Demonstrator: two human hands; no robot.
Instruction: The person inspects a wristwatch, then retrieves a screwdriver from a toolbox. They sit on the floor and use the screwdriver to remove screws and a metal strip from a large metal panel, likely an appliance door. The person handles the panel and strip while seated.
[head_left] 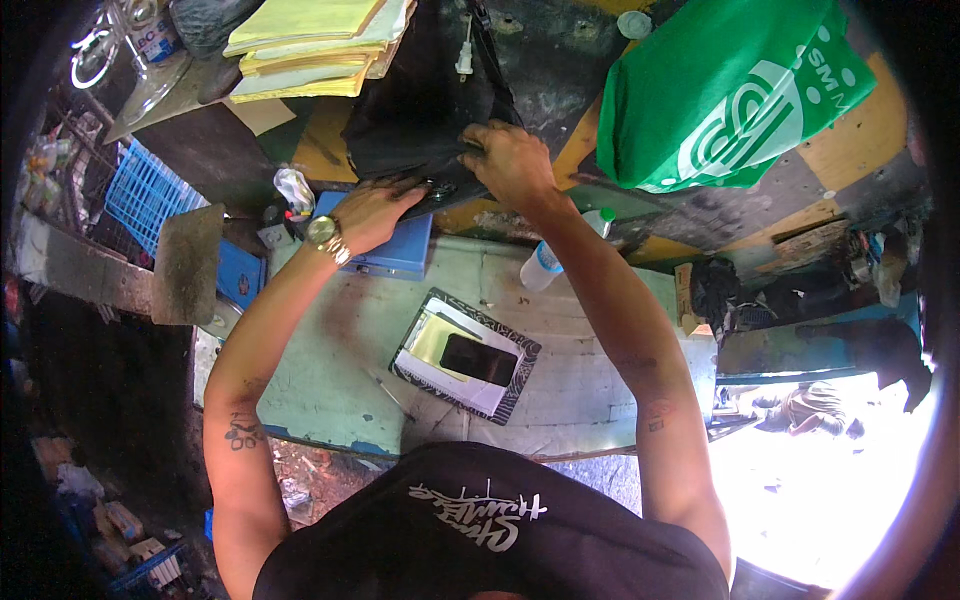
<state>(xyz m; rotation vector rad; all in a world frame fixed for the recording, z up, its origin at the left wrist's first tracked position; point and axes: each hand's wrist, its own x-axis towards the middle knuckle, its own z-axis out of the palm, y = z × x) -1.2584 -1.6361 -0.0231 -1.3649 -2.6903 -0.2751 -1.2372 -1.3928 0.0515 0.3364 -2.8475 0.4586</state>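
A black bag [425,110] lies at twelve o'clock on the far side of a worn pale-green surface [340,370], and both hands are on its near edge. The right hand [512,160] is clamped over a bunched fold of the fabric, seemingly to hold it steady. The left hand [372,212], with a watch [324,232] at the wrist, lies flatter just beside it at eleven o'clock, fingers on a small dark part of the bag; whether they pinch it I cannot tell. Under the left hand sits a blue box [398,250], shut, so its contents are hidden. At six o'clock from the hands, a patterned tray [520,360] holds a dark phone [478,359] on pale paper. A clear bottle [545,265] lies on its side at four o'clock. A green bag [725,90] slumps at two o'clock; yellow pads [310,45] are stacked at eleven.
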